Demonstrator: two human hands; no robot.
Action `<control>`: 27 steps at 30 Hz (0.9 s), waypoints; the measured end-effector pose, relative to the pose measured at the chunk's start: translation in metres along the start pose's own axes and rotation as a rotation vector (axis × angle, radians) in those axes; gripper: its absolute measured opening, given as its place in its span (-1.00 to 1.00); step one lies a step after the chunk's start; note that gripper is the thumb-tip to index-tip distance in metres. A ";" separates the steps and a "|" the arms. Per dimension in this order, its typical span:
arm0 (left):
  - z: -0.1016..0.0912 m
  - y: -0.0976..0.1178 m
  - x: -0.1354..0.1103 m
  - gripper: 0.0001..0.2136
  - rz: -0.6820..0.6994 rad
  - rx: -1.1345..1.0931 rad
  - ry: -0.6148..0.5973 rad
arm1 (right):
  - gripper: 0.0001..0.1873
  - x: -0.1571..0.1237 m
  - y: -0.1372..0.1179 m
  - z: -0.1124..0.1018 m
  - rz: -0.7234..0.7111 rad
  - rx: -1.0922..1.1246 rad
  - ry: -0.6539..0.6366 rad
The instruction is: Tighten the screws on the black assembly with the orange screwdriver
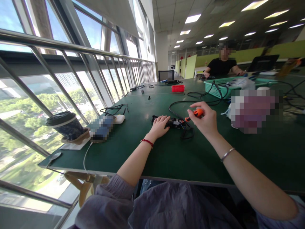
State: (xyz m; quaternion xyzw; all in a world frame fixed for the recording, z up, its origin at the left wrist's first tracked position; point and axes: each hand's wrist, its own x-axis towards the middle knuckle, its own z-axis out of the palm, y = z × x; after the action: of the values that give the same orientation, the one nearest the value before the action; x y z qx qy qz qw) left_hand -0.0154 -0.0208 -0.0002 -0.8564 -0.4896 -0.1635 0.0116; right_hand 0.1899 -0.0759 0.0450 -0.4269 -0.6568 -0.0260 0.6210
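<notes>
A long black corded device (176, 123) lies on the green table, with small inner parts and thin wires showing near its right end. My left hand (160, 126) lies over its left part, fingers curled onto it and pressing it to the table. An orange and black screwdriver (198, 112) is pinched in my right hand (206, 119), its shaft slanting down-left to the device's exposed part. Whether the tip touches a screw is too small to tell. A black cable (172, 105) curves behind the device.
On the left stand a lidded cup (65, 125), a blurred phone (102, 128) and a white charger (119, 119). A red tray (178, 88) is farther back. To the right are a green basket (215, 89) and a blurred pink thing (254, 109). A person (222, 65) sits opposite.
</notes>
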 end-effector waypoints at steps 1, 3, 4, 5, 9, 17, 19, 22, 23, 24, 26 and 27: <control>0.000 0.000 0.000 -0.45 0.000 0.000 -0.001 | -0.83 0.000 0.000 0.000 0.009 -0.019 -0.003; 0.000 0.000 0.000 -0.45 -0.001 0.000 -0.004 | -0.83 0.000 0.000 -0.001 0.013 -0.030 0.001; 0.000 0.000 0.000 -0.45 -0.001 0.000 -0.003 | -0.83 0.000 0.000 -0.001 0.009 -0.018 0.003; 0.000 0.000 0.000 -0.45 0.000 0.000 -0.003 | -0.80 0.000 0.001 0.000 0.002 0.001 0.005; -0.001 0.001 -0.001 -0.46 0.002 -0.006 0.000 | -0.67 -0.001 0.002 0.002 -0.051 0.067 0.015; -0.001 0.001 -0.001 -0.45 -0.010 0.014 -0.022 | -0.87 0.000 0.001 0.000 0.006 -0.043 -0.002; -0.002 0.001 -0.001 -0.44 -0.012 0.015 -0.021 | -0.87 0.000 0.001 0.000 0.011 -0.029 0.007; -0.001 0.001 0.000 -0.44 -0.009 0.013 -0.019 | -0.74 -0.001 0.001 0.002 -0.019 0.022 0.024; -0.001 0.001 0.000 -0.44 -0.009 0.012 -0.018 | -0.71 -0.001 0.002 0.002 -0.036 0.038 0.033; -0.001 0.001 0.000 -0.44 -0.008 0.010 -0.017 | -0.69 -0.001 0.002 0.003 -0.049 0.048 0.043; -0.001 0.001 0.000 -0.44 -0.007 0.007 -0.014 | -0.69 -0.001 0.003 0.003 -0.057 0.052 0.051; -0.001 0.001 0.000 -0.44 -0.008 0.005 -0.013 | -0.71 -0.001 0.004 0.003 -0.053 0.043 0.046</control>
State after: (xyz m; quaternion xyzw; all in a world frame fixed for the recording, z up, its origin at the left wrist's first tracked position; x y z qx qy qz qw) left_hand -0.0148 -0.0220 0.0011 -0.8556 -0.4933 -0.1567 0.0100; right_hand 0.1896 -0.0728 0.0417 -0.3952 -0.6537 -0.0381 0.6442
